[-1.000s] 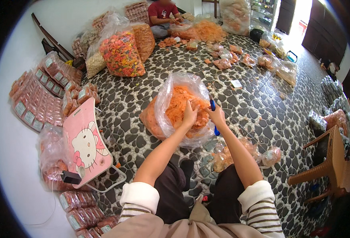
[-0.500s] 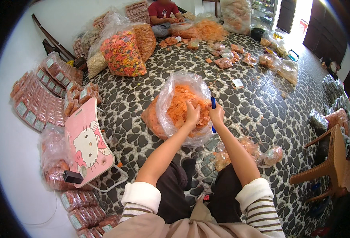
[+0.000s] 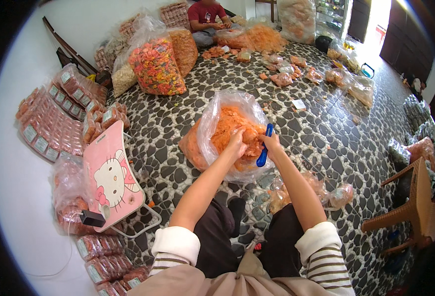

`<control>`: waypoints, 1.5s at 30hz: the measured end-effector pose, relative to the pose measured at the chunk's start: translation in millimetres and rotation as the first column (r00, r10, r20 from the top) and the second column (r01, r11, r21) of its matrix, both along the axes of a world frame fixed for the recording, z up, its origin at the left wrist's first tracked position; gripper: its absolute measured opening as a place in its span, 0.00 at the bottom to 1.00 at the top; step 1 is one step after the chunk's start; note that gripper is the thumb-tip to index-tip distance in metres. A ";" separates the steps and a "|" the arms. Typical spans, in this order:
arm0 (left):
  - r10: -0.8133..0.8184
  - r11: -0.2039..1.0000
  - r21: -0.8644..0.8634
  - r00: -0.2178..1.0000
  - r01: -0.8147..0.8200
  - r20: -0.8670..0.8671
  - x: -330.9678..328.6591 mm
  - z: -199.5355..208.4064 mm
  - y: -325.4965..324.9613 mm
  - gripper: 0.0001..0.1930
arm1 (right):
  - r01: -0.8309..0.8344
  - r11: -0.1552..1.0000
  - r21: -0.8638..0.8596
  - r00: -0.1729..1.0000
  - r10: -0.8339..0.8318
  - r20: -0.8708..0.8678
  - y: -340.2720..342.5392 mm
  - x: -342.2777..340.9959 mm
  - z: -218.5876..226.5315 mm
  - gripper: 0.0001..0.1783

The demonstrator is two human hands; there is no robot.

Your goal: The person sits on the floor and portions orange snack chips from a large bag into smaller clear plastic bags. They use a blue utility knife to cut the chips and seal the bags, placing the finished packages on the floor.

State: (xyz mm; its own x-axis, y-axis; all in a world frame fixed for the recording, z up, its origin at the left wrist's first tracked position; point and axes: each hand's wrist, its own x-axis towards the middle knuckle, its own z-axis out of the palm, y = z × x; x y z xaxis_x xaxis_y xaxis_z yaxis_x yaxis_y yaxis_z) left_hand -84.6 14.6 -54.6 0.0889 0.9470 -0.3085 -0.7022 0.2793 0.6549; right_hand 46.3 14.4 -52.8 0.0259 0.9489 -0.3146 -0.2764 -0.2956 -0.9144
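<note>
A large clear plastic bag (image 3: 208, 118) stands open on the floor in front of me, filled with thin orange chips (image 3: 230, 123). My left hand (image 3: 236, 144) is over the bag's mouth, its fingers curled at an orange lump; what exactly they pinch is hard to make out. Close beside it, my right hand (image 3: 271, 141) is closed around a slim blue plastic tool (image 3: 262, 157) that points down toward me. Between the two hands lies the orange lump (image 3: 252, 137), which may be chips in a small clear bag.
Small filled packets (image 3: 304, 190) lie near my right knee. A pink folding table (image 3: 111, 172) and stacked packs (image 3: 45, 133) stand left, a brown plastic chair (image 3: 410, 202) right. Big snack sacks (image 3: 157, 66) and a seated person in red (image 3: 205, 19) are at the back.
The blue tool has turned so that more of its length shows in my right hand. Both hands have shifted slightly and remain at the bag's mouth.
</note>
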 end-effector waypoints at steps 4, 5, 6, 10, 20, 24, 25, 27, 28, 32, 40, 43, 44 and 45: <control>-0.046 0.995 -0.084 0.983 0.061 0.177 -11.1 4.0 7.6 0.15 | 0.008 0.985 0.171 0.949 -0.061 0.310 1.0 1.2 7.9 0.11; 0.019 0.997 -0.070 0.996 -0.013 0.087 -10.7 1.9 8.7 0.15 | -0.059 0.985 0.159 0.924 -0.006 0.382 -0.3 2.8 9.0 0.15; 0.085 0.994 -0.074 0.996 -0.085 -0.006 -10.2 -0.5 9.6 0.14 | -0.159 0.936 0.315 0.858 -0.027 0.514 -1.4 2.2 9.8 0.17; 0.214 0.975 -0.025 0.962 -0.221 -0.167 -10.0 -6.3 9.3 0.16 | -0.352 0.746 0.565 0.652 -0.237 0.720 -13.1 -7.4 10.9 0.24; 0.139 0.982 0.185 0.808 -0.038 -0.573 -32.9 21.8 -1.2 0.19 | -0.167 0.945 0.282 0.723 -0.077 0.687 -1.0 -19.1 23.0 0.20; 0.223 0.942 0.331 0.827 -0.047 -0.517 -40.8 19.0 -5.3 0.19 | -0.145 0.971 0.191 0.839 0.018 0.544 6.2 -13.8 14.2 0.21; 0.253 0.927 0.373 0.783 -0.029 -0.568 -42.9 17.2 -4.9 0.19 | -0.152 0.958 0.242 0.829 -0.010 0.560 6.9 -14.2 12.3 0.21; 0.273 0.911 0.413 0.723 0.018 -0.634 -46.2 13.2 -3.4 0.18 | -0.145 0.933 0.330 0.797 -0.088 0.598 6.5 -16.5 11.1 0.19; 0.297 0.895 0.445 0.712 0.024 -0.636 -46.2 11.1 -2.0 0.17 | -0.138 0.914 0.382 0.810 -0.118 0.574 5.7 -17.8 12.2 0.18; 0.398 0.866 0.500 0.569 0.027 -0.720 -45.2 5.9 5.4 0.16 | -0.076 0.891 0.448 0.838 -0.186 0.513 2.7 -21.3 24.9 0.15; 0.457 0.826 0.563 0.536 0.042 -0.710 -45.7 11.5 4.6 0.12 | -0.127 0.954 0.273 0.977 0.073 0.200 15.5 -7.8 36.8 0.15; 0.354 0.878 0.475 0.594 0.054 -0.722 -45.9 10.2 1.8 0.09 | -0.165 0.949 0.269 0.925 0.055 0.376 18.3 -1.1 31.2 0.12; 0.313 0.894 0.442 0.606 0.073 -0.732 -46.0 9.3 2.2 0.10 | -0.161 0.969 0.189 0.939 0.091 0.331 19.2 1.0 30.4 0.12; 0.258 0.916 0.392 0.623 0.086 -0.738 -46.5 7.8 2.9 0.10 | -0.185 0.970 0.159 0.978 0.166 0.125 19.8 2.8 29.8 0.11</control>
State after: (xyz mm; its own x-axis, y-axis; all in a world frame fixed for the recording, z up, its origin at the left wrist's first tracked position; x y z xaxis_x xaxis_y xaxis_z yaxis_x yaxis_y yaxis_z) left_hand -131.1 17.6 -46.8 -0.1030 0.9853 0.1365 0.0956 -0.1268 0.9873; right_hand 49.1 34.2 -23.0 -0.1204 0.9808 -0.1536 -0.1285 -0.1688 -0.9772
